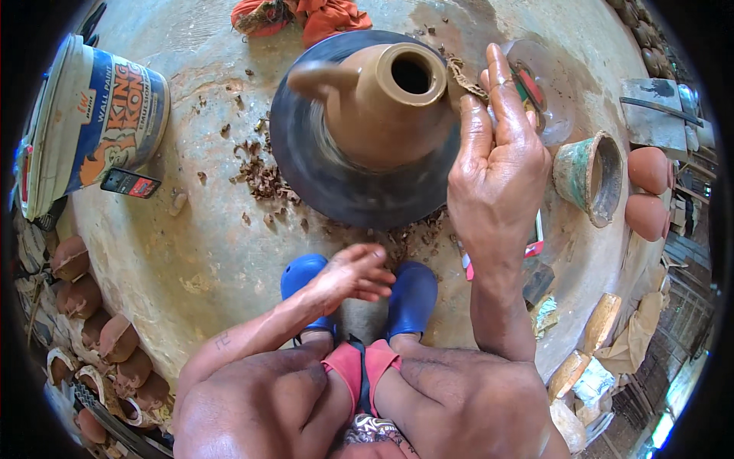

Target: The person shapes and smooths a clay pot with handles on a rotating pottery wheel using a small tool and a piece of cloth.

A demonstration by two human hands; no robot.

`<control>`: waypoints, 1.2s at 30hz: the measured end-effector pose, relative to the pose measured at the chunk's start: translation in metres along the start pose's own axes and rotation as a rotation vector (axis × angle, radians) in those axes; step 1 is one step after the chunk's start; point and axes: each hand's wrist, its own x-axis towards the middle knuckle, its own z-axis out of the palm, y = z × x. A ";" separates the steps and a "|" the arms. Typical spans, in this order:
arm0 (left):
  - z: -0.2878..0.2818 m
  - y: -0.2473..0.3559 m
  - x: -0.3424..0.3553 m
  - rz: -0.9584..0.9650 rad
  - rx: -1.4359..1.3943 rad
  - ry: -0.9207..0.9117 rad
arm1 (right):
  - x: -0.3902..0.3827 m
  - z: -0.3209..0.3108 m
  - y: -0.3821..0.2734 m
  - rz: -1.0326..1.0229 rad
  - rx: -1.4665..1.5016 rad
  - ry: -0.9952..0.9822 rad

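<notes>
A brown clay jug (386, 126) with a round open mouth and a spout-like arm on its left stands on a dark round potter's wheel (306, 172). The spout and the wheel look smeared, as if turning. My right hand (501, 161) is at the jug's right side, thumb and fingers closed toward its shoulder. By the thumb a curled, rough strip of clay (464, 76) shows; any tool in the fingers is hidden. My left hand (355, 274) hangs over the blue clogs (413, 298), fingers loosely bent and apart, holding nothing.
Clay shavings (256, 164) litter the floor around the wheel. A paint bucket (115, 115) with a phone (130, 183) against it stands left. On the right are a tilted clay-crusted pot (566, 172), a clear basin (562, 107) and reddish pots (648, 170). Orange cloth (332, 19) lies beyond the wheel.
</notes>
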 end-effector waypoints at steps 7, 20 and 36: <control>-0.057 0.056 0.012 0.414 -0.144 0.453 | -0.003 -0.006 0.002 0.016 0.065 0.028; -0.063 0.085 0.019 0.457 -0.035 0.691 | 0.007 -0.015 0.015 0.094 0.281 0.039; -0.091 0.122 0.023 0.607 0.032 0.640 | 0.044 -0.080 0.117 0.464 0.364 -0.202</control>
